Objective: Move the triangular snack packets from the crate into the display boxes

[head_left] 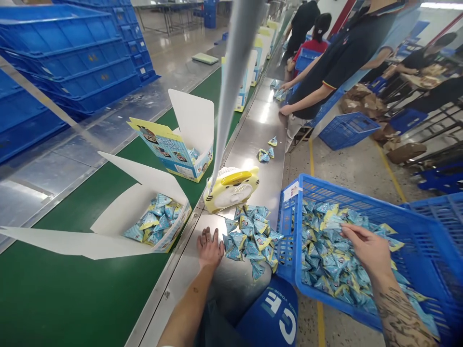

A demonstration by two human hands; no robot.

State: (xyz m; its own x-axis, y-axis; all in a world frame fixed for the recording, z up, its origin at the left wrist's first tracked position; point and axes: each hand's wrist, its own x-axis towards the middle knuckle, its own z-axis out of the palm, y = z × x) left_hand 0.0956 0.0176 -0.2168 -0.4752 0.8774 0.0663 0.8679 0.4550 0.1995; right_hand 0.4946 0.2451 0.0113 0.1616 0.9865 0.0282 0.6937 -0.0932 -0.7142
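The right hand (365, 246) pinches small blue-and-yellow triangular packets (325, 270) inside the blue basket (427, 241). The left hand (209, 246) lies flat and open on the steel table (253, 130), touching a loose pile of identical foil packets (251, 236).

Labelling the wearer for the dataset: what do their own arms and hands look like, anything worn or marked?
Both arms are bare, with no sleeves in view, and no gloves, watch or rings that I can make out. The left hand has dark smudges or small marks on the knuckles and fingers, and a small dark mark on the forearm. The right hand is unmarked, but its forearm carries a dense dark tattoo.
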